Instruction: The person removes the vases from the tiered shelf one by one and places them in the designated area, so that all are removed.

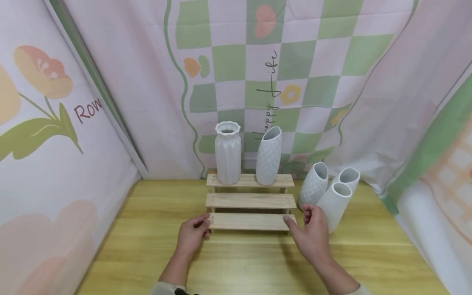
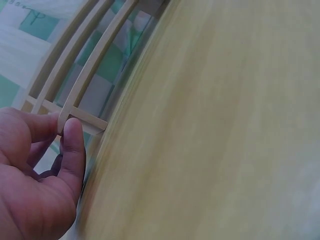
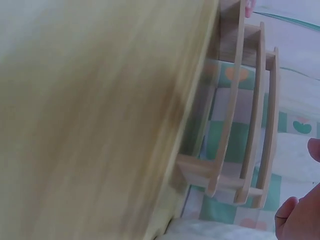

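So, the left hand (image 1: 191, 235) has thumb and fingers clamped on the near end of the lowest shelf (image 1: 250, 222) of a pale wooden three-tier stand (image 1: 250, 200), which sits between the two hands! Over at the other end, well apart from its partner, the right hand (image 1: 313, 235) hovers with thumb and index finger spread; the right wrist view shows a gap between it and the wood. Up on the top tier, beyond both hands, stand a white fluted vase with a scalloped rim (image 1: 228, 159) and, nearer the right hand's side, a white diamond-textured vase with a slanted mouth (image 1: 269, 159). Just beyond the right hand, three more huddle on the yellowish wood-grain table (image 1: 236, 266): a white diamond-patterned vase (image 1: 313, 186), a smooth white cylindrical vase (image 1: 333, 207) partly behind that hand, contact impossible to tell, and a partly hidden white vase (image 1: 354, 185).
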A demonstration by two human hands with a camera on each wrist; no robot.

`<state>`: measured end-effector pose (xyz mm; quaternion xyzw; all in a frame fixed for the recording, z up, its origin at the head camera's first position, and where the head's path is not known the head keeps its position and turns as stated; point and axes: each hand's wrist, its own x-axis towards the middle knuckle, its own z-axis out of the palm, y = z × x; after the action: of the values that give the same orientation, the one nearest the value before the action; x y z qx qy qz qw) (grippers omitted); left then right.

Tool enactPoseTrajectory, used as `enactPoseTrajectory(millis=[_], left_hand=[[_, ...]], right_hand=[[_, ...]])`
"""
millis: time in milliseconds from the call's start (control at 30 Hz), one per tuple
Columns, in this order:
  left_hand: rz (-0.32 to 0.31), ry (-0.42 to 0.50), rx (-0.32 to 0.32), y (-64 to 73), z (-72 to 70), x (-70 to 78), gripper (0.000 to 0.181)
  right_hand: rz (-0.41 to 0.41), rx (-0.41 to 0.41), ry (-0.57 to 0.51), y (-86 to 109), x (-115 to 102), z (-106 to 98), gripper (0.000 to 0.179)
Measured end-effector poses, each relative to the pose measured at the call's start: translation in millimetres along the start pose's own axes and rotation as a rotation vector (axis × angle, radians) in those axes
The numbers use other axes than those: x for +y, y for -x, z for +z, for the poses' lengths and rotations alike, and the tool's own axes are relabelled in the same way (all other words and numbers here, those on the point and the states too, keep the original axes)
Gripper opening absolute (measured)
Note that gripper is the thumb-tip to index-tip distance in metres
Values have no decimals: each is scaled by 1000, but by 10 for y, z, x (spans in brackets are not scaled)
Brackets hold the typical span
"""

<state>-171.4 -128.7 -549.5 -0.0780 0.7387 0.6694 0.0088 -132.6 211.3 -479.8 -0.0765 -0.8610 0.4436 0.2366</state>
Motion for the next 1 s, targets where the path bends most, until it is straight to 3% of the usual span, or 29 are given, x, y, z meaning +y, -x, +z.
enactPoseTrajectory(millis=[167,400,1000], left_hand=[[3,1,6,-5,6,1,31],[1,7,6,-19,12,-18,30],[2,-5,6,-13,6,-11,30]], right_hand=[[-23,0,-30,-55,-106,92,56],[5,-52,-51,-134,-207,181,62],[-44,-119,-85,-533,-401,354,68]])
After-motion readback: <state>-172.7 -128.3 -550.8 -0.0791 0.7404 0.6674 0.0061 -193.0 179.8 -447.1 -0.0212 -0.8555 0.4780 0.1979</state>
